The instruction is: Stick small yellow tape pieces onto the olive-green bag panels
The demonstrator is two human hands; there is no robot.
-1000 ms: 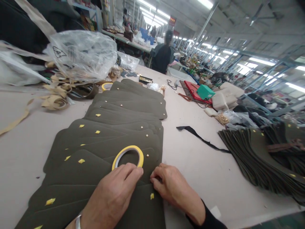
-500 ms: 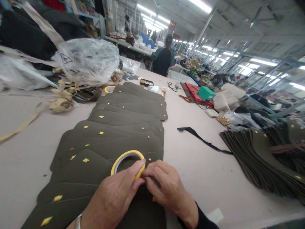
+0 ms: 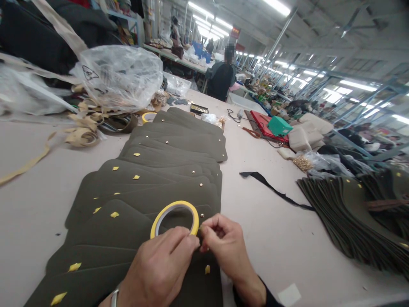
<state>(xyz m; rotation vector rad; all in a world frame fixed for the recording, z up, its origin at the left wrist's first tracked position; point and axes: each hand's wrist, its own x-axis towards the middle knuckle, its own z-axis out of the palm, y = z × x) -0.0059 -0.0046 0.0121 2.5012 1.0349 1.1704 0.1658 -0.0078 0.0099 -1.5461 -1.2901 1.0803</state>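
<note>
My left hand (image 3: pixel 161 266) is closed on a roll of yellow tape (image 3: pixel 175 205), gripping its near edge above the dark olive panels. Just to its right, my right hand (image 3: pixel 226 249) is pinched at thumb and forefinger on a small piece of yellow tape, mostly hidden by the fingertips. A narrow gap separates the two hands. Beneath them the fabric panels (image 3: pixel 166 187) lie overlapped in a long row. Small yellow tape pieces (image 3: pixel 114 215) stick to their left side, and small metal studs (image 3: pixel 201 185) dot the right.
A stack of similar panels (image 3: pixel 338 217) lies at right, near a black strip (image 3: pixel 276 189). Clear plastic bags (image 3: pixel 119 79) and tan webbing (image 3: pixel 83 134) crowd the left. Farther back are another tape roll (image 3: pixel 148 116), a green box (image 3: pixel 279 125) and a person (image 3: pixel 220 79).
My right hand has drawn slightly right, away from the tape roll, opening a gap between the hands. My left hand has rolled over, its fingers now bunched at the roll's near edge.
</note>
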